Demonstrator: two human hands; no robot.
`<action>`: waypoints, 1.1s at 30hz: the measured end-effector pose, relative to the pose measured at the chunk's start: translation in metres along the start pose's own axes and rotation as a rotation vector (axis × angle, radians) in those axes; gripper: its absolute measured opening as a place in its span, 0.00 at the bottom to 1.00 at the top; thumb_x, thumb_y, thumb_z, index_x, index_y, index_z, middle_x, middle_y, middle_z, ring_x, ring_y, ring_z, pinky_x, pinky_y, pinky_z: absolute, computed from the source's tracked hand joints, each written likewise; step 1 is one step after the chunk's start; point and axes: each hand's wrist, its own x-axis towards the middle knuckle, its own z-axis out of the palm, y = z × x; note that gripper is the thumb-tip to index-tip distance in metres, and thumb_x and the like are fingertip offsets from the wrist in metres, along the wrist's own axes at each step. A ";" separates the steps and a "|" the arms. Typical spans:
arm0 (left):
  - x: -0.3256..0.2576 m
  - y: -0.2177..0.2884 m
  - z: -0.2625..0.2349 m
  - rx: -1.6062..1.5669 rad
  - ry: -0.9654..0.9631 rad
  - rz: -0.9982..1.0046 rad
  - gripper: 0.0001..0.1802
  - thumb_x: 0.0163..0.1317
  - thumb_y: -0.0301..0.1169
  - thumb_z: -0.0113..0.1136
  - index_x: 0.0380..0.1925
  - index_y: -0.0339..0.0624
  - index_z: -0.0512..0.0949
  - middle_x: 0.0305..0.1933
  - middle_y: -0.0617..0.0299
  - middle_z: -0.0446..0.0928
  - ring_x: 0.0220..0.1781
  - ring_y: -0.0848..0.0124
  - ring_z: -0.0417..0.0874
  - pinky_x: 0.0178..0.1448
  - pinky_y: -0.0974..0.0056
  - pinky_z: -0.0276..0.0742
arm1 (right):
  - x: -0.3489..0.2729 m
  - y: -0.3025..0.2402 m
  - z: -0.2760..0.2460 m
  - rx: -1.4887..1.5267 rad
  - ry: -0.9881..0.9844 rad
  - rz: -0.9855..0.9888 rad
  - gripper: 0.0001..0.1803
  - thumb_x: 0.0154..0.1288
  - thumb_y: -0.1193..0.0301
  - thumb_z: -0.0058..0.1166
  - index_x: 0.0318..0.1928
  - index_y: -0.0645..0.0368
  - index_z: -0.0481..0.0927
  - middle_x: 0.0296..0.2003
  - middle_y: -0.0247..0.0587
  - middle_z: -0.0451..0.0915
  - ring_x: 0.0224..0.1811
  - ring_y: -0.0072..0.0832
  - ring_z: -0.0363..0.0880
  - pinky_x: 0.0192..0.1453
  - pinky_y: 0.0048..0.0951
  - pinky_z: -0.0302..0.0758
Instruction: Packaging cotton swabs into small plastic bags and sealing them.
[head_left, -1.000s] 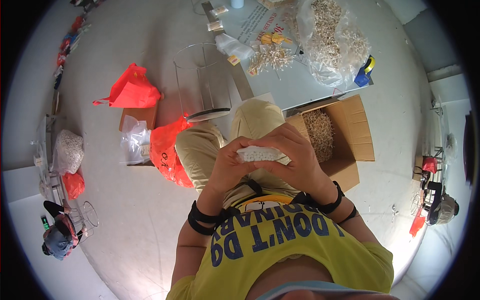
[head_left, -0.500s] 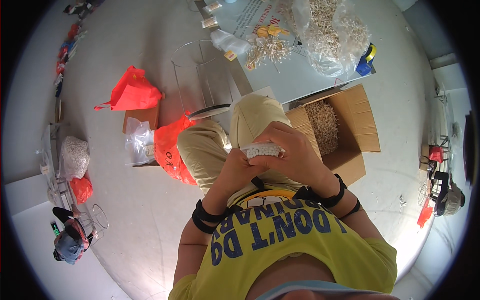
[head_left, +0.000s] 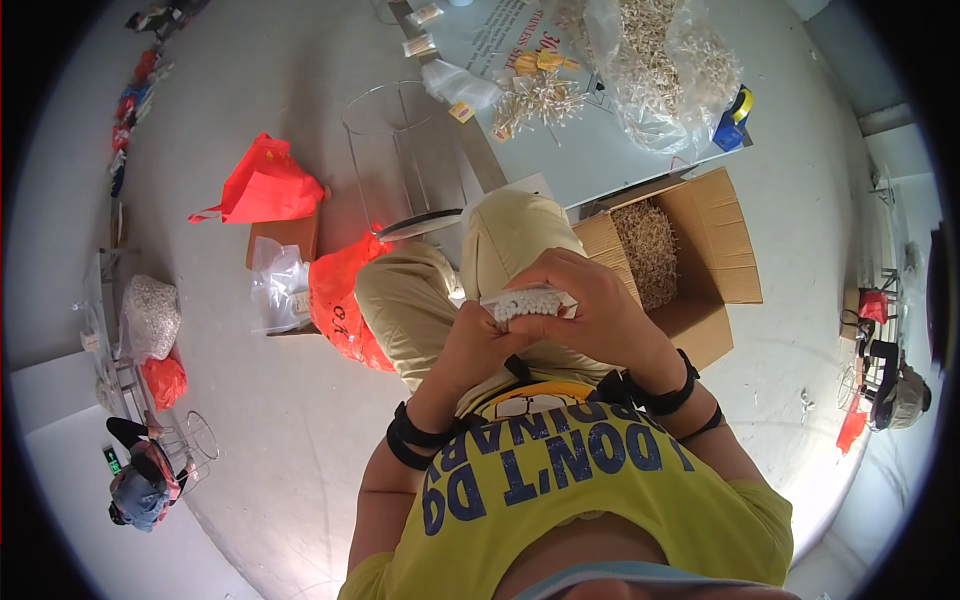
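Here, you hold a small clear packet (head_left: 528,302) in front of your chest, above your lap, and both hands are on it. It is a flat see-through pouch packed with small whitish pieces; its upper edge shows as a pale strip, and the far end disappears under your fingers. Your right hand (head_left: 600,310) curls over the packet from the right, fingers closed around its top and side. Your left hand (head_left: 480,345) comes up from below, with the thumb and fingertips pinched on the near-left end. Both grips are closed tight on the packet, with no gap showing.

Just beyond your right hand, an open cardboard box (head_left: 715,265) sits on the floor with its flaps spread, and it holds a heap of pale, straw-coloured small pieces. Farther off, on the light-coloured board (head_left: 600,160), a big clear plastic bag (head_left: 650,65) bulges with the same kind of pale pieces, and a loose bunch of them lies beside it. To your left, an orange-red bag (head_left: 340,300) rests against your knee, touching a clear bag (head_left: 277,285) whose contents you cannot make out. A red bag (head_left: 262,185) lies well apart on the floor.
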 end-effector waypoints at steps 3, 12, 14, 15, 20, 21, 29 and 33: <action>0.004 0.000 -0.001 0.024 -0.060 -0.040 0.15 0.59 0.31 0.70 0.45 0.38 0.83 0.37 0.65 0.84 0.38 0.77 0.82 0.44 0.68 0.77 | -0.003 0.006 -0.001 -0.007 0.036 0.044 0.17 0.54 0.71 0.70 0.43 0.59 0.81 0.38 0.41 0.82 0.41 0.35 0.83 0.45 0.31 0.77; -0.026 -0.023 -0.061 -0.003 0.146 0.014 0.24 0.74 0.35 0.51 0.64 0.34 0.67 0.58 0.50 0.78 0.61 0.62 0.79 0.65 0.58 0.73 | -0.112 0.114 -0.113 0.369 0.770 0.244 0.18 0.69 0.72 0.58 0.57 0.63 0.75 0.45 0.33 0.81 0.46 0.17 0.78 0.51 0.22 0.76; -0.029 -0.023 -0.073 0.032 0.207 -0.038 0.22 0.76 0.34 0.49 0.64 0.33 0.68 0.57 0.50 0.78 0.61 0.63 0.79 0.64 0.58 0.73 | -0.136 0.121 -0.126 0.333 0.921 0.273 0.16 0.70 0.69 0.59 0.54 0.62 0.76 0.44 0.31 0.81 0.46 0.16 0.77 0.51 0.21 0.75; -0.030 -0.021 -0.077 0.074 0.214 -0.037 0.21 0.76 0.33 0.49 0.63 0.33 0.68 0.57 0.50 0.79 0.60 0.63 0.79 0.64 0.58 0.74 | -0.149 0.125 -0.132 0.278 0.951 0.324 0.17 0.70 0.68 0.59 0.54 0.63 0.77 0.44 0.31 0.81 0.47 0.16 0.77 0.51 0.20 0.74; -0.017 -0.008 -0.064 0.166 0.208 -0.049 0.18 0.76 0.32 0.49 0.60 0.33 0.72 0.56 0.50 0.79 0.58 0.63 0.81 0.63 0.58 0.74 | -0.222 0.210 -0.145 0.256 1.025 0.508 0.23 0.71 0.60 0.57 0.58 0.61 0.74 0.43 0.33 0.81 0.47 0.20 0.77 0.54 0.25 0.73; -0.012 -0.005 -0.059 0.202 0.131 -0.049 0.18 0.75 0.32 0.50 0.59 0.34 0.73 0.56 0.52 0.80 0.57 0.65 0.81 0.63 0.60 0.75 | -0.240 0.234 -0.142 0.048 1.007 0.707 0.25 0.69 0.58 0.60 0.59 0.60 0.74 0.44 0.37 0.82 0.48 0.24 0.78 0.55 0.26 0.73; 0.057 0.103 0.119 0.487 -1.112 0.207 0.19 0.71 0.35 0.54 0.59 0.43 0.75 0.58 0.53 0.78 0.59 0.60 0.79 0.64 0.60 0.72 | -0.229 0.355 -0.125 -0.171 0.644 0.752 0.21 0.66 0.55 0.57 0.50 0.58 0.81 0.44 0.47 0.84 0.49 0.40 0.83 0.53 0.38 0.77; 0.029 0.094 0.198 0.283 -1.302 0.143 0.28 0.70 0.47 0.54 0.62 0.39 0.70 0.56 0.47 0.77 0.57 0.55 0.79 0.61 0.56 0.73 | -0.181 0.345 -0.129 -0.316 0.618 0.805 0.17 0.66 0.58 0.56 0.46 0.57 0.82 0.43 0.45 0.85 0.48 0.38 0.83 0.52 0.37 0.78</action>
